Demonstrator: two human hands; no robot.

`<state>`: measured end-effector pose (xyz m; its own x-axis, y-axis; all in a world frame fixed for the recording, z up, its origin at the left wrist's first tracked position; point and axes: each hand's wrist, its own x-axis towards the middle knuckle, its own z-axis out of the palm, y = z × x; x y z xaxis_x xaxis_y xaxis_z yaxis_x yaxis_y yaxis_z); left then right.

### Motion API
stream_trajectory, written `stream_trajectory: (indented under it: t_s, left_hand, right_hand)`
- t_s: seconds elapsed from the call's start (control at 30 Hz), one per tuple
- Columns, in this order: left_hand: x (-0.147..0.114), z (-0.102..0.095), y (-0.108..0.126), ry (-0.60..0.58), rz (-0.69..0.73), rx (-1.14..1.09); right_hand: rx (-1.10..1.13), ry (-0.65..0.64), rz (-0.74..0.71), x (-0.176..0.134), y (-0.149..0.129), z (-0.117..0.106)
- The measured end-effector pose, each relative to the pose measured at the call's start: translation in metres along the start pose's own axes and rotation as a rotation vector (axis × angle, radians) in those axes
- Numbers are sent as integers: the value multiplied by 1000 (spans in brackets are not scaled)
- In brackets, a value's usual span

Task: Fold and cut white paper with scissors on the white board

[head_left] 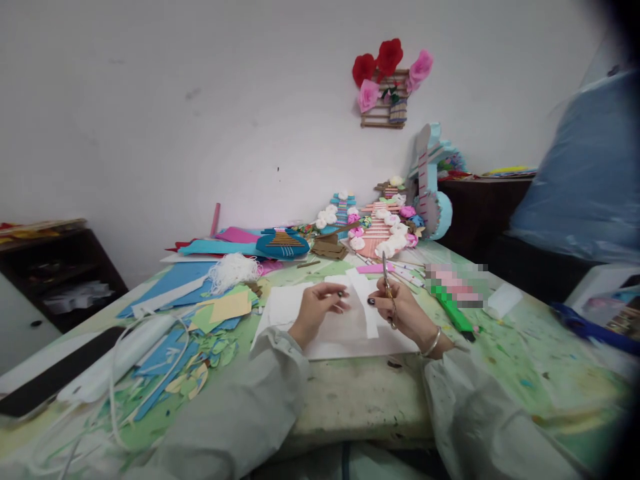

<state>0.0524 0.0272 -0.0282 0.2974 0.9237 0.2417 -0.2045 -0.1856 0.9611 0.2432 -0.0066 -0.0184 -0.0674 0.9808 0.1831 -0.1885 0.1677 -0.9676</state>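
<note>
My right hand (pixel 403 312) is wrapped round a pair of scissors (pixel 387 283), its blades pointing up and away from me. My left hand (pixel 320 308) has its fingers curled with thumb and fingertips close together. What they hold, if anything, cannot be made out. A white paper strip (pixel 369 319) stands out between the two hands, just beyond the left fingertips. Beneath both hands lie white paper sheets (pixel 287 307) on the table (pixel 365 400).
At left are paper scraps (pixel 193 377), white string (pixel 234 272), a white power strip (pixel 117 363) with its cable and a dark phone (pixel 60 373). A green box cutter (pixel 450 310) lies right. Paper-flower crafts (pixel 385 230) stand along the back; a blue craft piece (pixel 283 245) lies nearby.
</note>
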Motion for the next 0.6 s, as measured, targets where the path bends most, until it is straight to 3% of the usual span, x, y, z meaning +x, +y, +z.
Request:
stream_trajectory:
  t_s: [0.03,0.1,0.17,0.27,0.4,0.6]
  left_hand:
    - [3,-5,1,77,35,-12]
    - [8,-13,2,86,69,-42]
    - [8,-17,3,-14,70,-19]
    - [5,-18,7,-255,51,106]
    - [1,-20,11,-426,-26,168]
    - [2,-26,10,-396,-182,104]
  right_hand:
    - [27,-65,20,-3,-3,1]
    - [60,-186,57,-9,-8,2]
    - [50,-285,89,-12,-10,4]
    - [-22,-384,124,-13,-7,5]
    - [-121,-403,127,-10,-4,4]
    - [-252,-332,63,-8,-5,0]
